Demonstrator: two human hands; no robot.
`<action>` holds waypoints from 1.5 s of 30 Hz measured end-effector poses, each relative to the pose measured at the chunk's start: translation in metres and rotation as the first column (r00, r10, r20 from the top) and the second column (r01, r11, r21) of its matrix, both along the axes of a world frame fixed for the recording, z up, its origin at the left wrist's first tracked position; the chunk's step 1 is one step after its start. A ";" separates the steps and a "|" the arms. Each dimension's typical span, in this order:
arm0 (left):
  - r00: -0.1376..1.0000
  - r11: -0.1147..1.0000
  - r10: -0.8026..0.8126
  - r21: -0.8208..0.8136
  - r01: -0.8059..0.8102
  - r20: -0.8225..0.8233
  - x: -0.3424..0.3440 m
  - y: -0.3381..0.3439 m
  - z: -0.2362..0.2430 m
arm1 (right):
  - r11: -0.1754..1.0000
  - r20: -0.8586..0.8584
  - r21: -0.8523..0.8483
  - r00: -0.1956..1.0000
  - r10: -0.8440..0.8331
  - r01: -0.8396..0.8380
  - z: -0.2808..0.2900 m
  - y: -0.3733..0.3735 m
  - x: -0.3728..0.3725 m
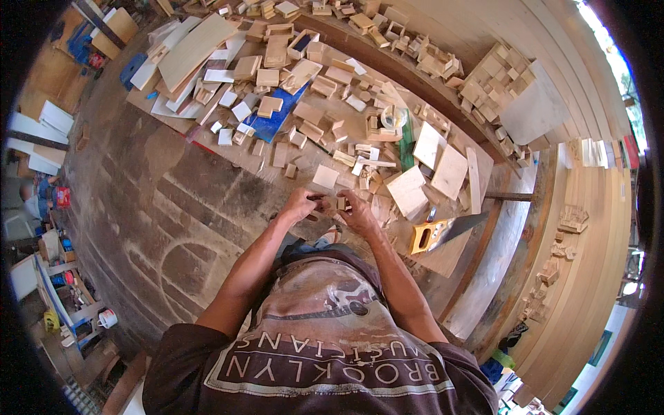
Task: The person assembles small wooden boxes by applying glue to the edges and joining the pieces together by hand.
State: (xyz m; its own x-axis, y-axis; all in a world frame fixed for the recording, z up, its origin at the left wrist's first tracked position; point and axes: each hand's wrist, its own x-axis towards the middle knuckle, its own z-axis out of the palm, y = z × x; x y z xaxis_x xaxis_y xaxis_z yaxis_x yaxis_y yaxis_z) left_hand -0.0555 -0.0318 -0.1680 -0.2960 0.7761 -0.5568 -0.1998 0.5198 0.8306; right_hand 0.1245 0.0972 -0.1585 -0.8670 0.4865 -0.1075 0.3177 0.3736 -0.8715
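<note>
Wood block (337, 204) is gripped between my left hand (300, 205) and right hand (359, 213), left of the saw (430, 236); boards (408, 192) lie beyond it.

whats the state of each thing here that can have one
Small pale wooden piece: held in both hands
Bare left hand: fingers closed on the piece
Bare right hand: fingers closed on the piece
Brown wooden worktable: strewn with pale wooden blocks
Yellow-handled handsaw: lying unheld
Flat blue sheet: partly covered

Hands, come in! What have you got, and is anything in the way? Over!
Left hand, right hand: holding small wooden piece. Saw: right, clear of both. Nothing visibly blocking.
</note>
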 end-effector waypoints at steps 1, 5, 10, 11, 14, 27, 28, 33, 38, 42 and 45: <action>0.996 0.999 -0.027 0.021 0.029 -0.085 -0.001 -0.001 0.002 | 1.000 0.000 0.012 1.000 0.012 -0.012 -0.001 -0.001 0.000; 1.000 0.997 0.015 -0.072 -0.016 -0.016 0.001 -0.001 0.021 | 0.994 0.005 0.095 0.999 0.050 -0.050 -0.002 -0.002 -0.002; 0.998 0.998 0.042 -0.042 -0.040 0.050 0.000 -0.001 0.006 | 0.982 0.009 0.166 0.996 0.088 -0.088 -0.003 -0.001 -0.004; 0.997 0.999 0.038 -0.040 -0.035 0.065 0.000 -0.001 0.003 | 0.982 0.006 0.162 0.995 0.095 -0.095 -0.002 0.000 -0.005; 0.998 0.999 0.037 -0.027 -0.035 0.048 0.000 -0.001 0.000 | 0.985 0.042 0.141 0.995 0.096 -0.101 0.006 -0.001 -0.006; 1.000 0.999 0.010 0.051 -0.009 -0.023 0.001 -0.002 -0.016 | 0.980 0.033 0.165 0.993 0.109 -0.113 -0.005 -0.001 -0.009; 0.999 0.999 0.007 0.053 -0.005 -0.033 0.000 -0.002 -0.019 | 0.980 0.044 0.157 0.993 0.114 -0.119 -0.003 0.000 -0.010; 0.981 0.995 -0.016 0.096 0.035 -0.194 0.000 -0.003 -0.025 | 0.981 0.036 0.141 0.991 0.131 -0.134 -0.004 0.001 -0.010; 0.989 0.999 -0.039 -0.039 0.034 -0.145 -0.002 0.000 0.010 | 0.993 -0.011 0.109 0.999 0.050 -0.048 -0.001 0.000 -0.008; 0.996 0.999 -0.013 -0.033 0.010 -0.084 -0.001 0.000 0.012 | 0.994 0.037 0.060 0.995 0.094 -0.096 -0.008 0.006 -0.007; 0.997 0.999 -0.018 -0.043 0.014 -0.081 -0.001 0.000 0.004 | 0.986 0.057 0.111 0.991 0.120 -0.125 -0.015 0.007 -0.006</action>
